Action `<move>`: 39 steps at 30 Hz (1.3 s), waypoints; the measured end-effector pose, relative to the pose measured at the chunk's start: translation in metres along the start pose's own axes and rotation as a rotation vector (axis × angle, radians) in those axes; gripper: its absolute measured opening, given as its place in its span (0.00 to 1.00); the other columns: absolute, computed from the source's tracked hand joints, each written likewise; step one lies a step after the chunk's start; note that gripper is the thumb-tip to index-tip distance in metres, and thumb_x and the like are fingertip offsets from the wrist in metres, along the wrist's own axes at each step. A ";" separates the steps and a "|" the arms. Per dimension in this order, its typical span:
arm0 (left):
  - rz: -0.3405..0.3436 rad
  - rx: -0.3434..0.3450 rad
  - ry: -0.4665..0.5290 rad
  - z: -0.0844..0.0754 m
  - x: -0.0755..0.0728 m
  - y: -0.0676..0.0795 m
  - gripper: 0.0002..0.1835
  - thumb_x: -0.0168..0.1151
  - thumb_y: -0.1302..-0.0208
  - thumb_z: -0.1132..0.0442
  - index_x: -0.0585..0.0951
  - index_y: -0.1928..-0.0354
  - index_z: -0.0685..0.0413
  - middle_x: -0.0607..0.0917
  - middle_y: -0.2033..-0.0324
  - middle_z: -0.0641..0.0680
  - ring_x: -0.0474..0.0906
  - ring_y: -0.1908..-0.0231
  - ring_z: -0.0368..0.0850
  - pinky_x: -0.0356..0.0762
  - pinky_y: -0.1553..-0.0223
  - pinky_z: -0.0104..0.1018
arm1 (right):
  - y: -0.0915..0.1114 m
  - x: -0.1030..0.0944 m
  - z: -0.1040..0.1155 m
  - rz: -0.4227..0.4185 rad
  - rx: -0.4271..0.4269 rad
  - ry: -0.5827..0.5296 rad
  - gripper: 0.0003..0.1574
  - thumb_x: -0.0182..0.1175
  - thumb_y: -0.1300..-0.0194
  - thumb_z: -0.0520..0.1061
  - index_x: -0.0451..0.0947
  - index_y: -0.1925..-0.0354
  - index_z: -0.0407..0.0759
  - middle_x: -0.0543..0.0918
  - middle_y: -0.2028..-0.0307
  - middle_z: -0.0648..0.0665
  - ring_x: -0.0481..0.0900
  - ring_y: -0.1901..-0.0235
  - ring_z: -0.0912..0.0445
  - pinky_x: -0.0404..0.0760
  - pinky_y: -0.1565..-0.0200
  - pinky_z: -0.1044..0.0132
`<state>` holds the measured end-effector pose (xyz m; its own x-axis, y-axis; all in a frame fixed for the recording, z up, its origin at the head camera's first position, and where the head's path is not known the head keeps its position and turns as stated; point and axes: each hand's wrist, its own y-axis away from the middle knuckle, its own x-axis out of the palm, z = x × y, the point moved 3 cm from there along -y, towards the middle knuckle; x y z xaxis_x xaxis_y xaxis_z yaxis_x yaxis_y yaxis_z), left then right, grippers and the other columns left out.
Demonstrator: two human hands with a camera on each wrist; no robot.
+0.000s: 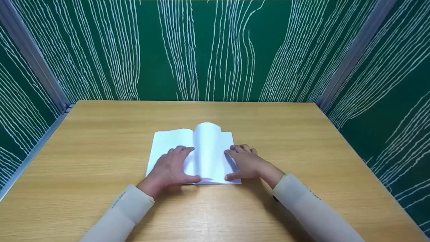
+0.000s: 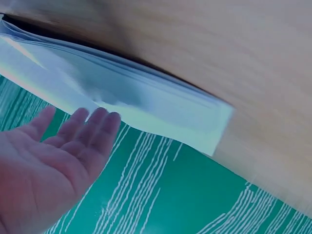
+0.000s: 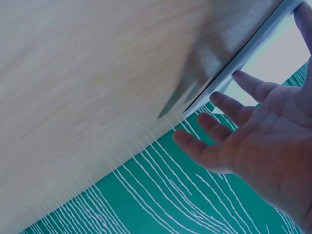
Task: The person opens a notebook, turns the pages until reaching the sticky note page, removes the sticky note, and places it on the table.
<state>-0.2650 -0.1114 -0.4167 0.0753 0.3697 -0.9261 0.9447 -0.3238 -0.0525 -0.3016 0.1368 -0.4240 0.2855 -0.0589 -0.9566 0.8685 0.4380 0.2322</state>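
Note:
An open book with blank white pages lies on the wooden table in the head view. A page near its middle arches up in a curl. Over the left-hand side is my left hand, fingers spread, its thumb by the near edge at the middle. At the book's right edge, my right hand has its thumb and fingers spread, touching the page there. In the left wrist view the left hand's fingers look relaxed beside the stacked page edges. The right wrist view shows the right hand with fingers extended along the book's edge.
The wooden table reaches around the book on all sides. Green walls with wavy white lines stand behind it and to both sides, with grey posts at the corners.

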 end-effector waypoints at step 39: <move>-0.288 0.371 -0.074 -0.002 -0.015 0.007 0.57 0.73 0.64 0.45 0.55 0.27 0.30 0.60 0.28 0.52 0.66 0.37 0.49 0.69 0.38 0.50 | 0.010 -0.003 -0.007 0.013 -0.026 -0.041 0.58 0.68 0.51 0.68 0.58 0.27 0.53 0.58 0.27 0.43 0.52 0.29 0.41 0.52 0.34 0.35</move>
<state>-0.2590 -0.1173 -0.4018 -0.2089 0.4311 -0.8778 0.7451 -0.5111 -0.4284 -0.2971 0.1479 -0.4197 0.3132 -0.0896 -0.9454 0.8541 0.4619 0.2392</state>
